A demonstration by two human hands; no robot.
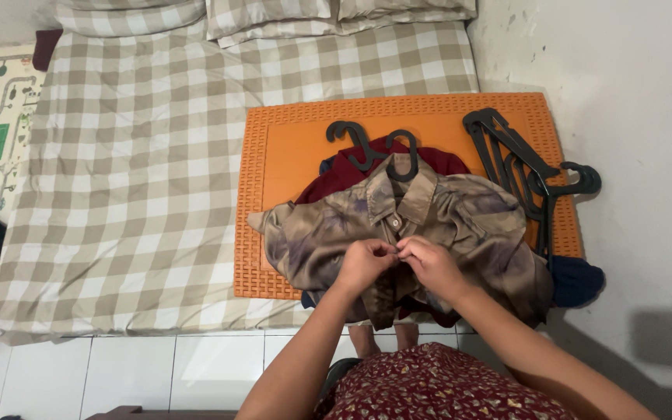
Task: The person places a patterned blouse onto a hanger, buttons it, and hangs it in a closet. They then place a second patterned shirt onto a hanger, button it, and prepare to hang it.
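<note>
Both hands pinching button placket of brown shirt, on orange board.

Left hand & right hand side by side, fingertips closed on front placket of brown mottled shirt, just below collar, approx. mid-chest. Shirt lying face up on black hanger, hook pointing toward pillows. Underneath: dark red garment on 2nd black hanger, partly covered. All on orange plastic board resting on checked bed sheet. Pile of spare black hangers at board's right edge, near wall. Dark blue cloth at board's lower right corner. White tile floor below bed.
</note>
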